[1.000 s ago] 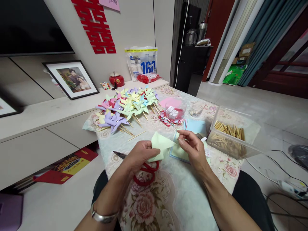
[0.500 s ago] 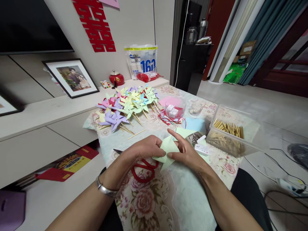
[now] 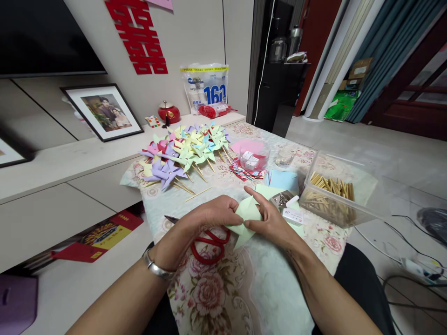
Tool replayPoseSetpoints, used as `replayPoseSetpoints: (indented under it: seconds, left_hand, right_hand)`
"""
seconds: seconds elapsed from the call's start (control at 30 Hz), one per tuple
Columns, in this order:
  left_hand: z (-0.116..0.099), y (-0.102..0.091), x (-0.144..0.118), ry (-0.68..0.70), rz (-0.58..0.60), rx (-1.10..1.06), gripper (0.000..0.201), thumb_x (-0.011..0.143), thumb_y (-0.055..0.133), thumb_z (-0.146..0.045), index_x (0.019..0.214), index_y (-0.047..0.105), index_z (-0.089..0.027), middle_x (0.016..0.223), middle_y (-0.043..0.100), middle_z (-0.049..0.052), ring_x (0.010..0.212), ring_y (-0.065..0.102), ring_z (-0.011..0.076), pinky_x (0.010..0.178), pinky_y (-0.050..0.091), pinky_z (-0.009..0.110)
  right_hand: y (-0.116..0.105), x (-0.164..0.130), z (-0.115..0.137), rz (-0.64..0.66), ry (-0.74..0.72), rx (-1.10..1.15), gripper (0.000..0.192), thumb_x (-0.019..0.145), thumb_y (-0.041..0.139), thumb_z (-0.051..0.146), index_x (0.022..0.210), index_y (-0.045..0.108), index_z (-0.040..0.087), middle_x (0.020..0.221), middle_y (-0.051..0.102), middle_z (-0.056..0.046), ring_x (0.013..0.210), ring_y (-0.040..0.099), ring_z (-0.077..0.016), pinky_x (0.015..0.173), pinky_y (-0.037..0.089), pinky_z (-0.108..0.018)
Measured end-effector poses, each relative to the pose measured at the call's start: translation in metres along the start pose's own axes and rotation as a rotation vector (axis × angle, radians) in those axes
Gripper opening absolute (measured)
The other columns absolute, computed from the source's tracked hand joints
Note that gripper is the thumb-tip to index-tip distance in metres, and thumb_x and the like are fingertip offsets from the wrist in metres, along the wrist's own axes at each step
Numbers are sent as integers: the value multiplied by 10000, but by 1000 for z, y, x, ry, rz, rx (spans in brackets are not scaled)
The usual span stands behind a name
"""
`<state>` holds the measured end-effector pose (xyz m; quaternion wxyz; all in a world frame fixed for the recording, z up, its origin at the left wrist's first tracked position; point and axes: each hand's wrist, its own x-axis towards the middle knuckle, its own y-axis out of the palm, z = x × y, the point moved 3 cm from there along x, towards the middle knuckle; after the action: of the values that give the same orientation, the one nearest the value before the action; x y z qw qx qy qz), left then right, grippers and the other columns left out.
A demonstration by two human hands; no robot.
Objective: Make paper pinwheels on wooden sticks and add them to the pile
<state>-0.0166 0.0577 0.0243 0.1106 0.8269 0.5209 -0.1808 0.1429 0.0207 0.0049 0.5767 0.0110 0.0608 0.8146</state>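
Observation:
A pale green paper pinwheel (image 3: 248,210), partly folded, is held between my two hands above the table. My left hand (image 3: 220,211) pinches its left side, thumb near the centre. From the right, my right hand (image 3: 264,215) grips it with the thumb on the centre and the index finger stretched out along the far side. Red-handled scissors (image 3: 209,253) lie under my left wrist, blades pointing left. Just beyond my right hand are green paper sheets (image 3: 262,190), a small metal box of pins (image 3: 281,201) and a small white box (image 3: 292,217).
Finished pinwheels (image 3: 188,151) on sticks are heaped at the table's far left, with a loose stick (image 3: 198,194) nearer. A clear plastic bin (image 3: 328,211) of short sticks stands right. Blue paper (image 3: 282,180), patterned strips (image 3: 244,172) and a round clear container (image 3: 284,159) lie farther back.
My left hand has shifted slightly to the right, its thumb now closer to my right thumb at the paper's centre. The green paper has moved slightly right; other things are unchanged.

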Motion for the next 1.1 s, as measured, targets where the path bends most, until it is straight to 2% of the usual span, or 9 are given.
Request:
replayPoseSetpoints:
  seconds: [0.1,0.17,0.23,0.33,0.47,0.53,0.63,0.83,1.1]
  left_hand:
    - [0,3,-6,-7,140,6,208,596,818,-321,644,678,-174,573,623,20,464,499,111,457,337,216]
    - [1,3,-10,28,98,-76,301,649,807,-435,714,679,-171,655,644,38,527,546,113,493,381,213]
    - [5,6,-14,71,57,-152,339,671,804,-464,770,686,-162,702,655,44,587,582,117,533,418,210]
    - [14,17,-18,154,22,-274,331,684,816,-417,846,700,-153,684,662,20,580,587,109,583,459,218]
    - [24,36,-19,174,-68,-455,519,592,874,-366,1028,714,-133,810,750,62,717,685,190,755,529,316]
    - [27,41,-19,164,-147,-486,547,558,888,-350,1028,725,-121,807,763,67,735,693,205,743,529,311]
    - [29,45,-19,164,-230,-506,481,565,879,-335,976,749,-122,751,760,47,694,683,190,693,522,285]
    - [30,42,-19,162,-262,-475,358,594,852,-340,855,757,-114,700,747,47,608,653,163,630,508,269]
    - [25,40,-22,141,-282,-406,279,622,791,-286,834,736,-114,661,731,39,590,645,167,593,497,263]
  right_hand:
    - [-3,1,1,-86,-20,23,972,660,704,146,1536,286,199,884,631,6,698,576,-137,610,451,-236]
    - [-5,1,1,-140,-29,51,984,667,713,163,1544,267,206,839,635,17,674,579,-139,601,454,-239]
    - [-7,1,2,-174,-34,87,1000,683,722,185,1555,234,224,805,655,23,648,590,-147,598,463,-249]
    - [-8,1,2,-221,-60,130,1014,682,747,206,1555,231,237,863,702,-5,670,624,-164,618,477,-264]
    - [-8,2,3,-251,-92,149,1006,676,768,218,1544,259,227,936,728,-41,719,655,-181,631,481,-265]
    - [-8,2,2,-246,-94,145,1007,677,770,232,1544,257,229,941,734,-43,737,664,-188,638,486,-266]
    - [-7,2,1,-241,-93,129,1017,673,776,253,1545,255,225,955,737,-48,758,670,-194,649,493,-268]
    - [-6,3,0,-222,-82,155,1016,667,790,243,1537,266,206,984,738,-58,766,675,-187,669,506,-272]
    - [-6,3,-2,-193,-58,192,1020,665,783,226,1538,255,207,892,749,-29,721,684,-184,641,511,-276]
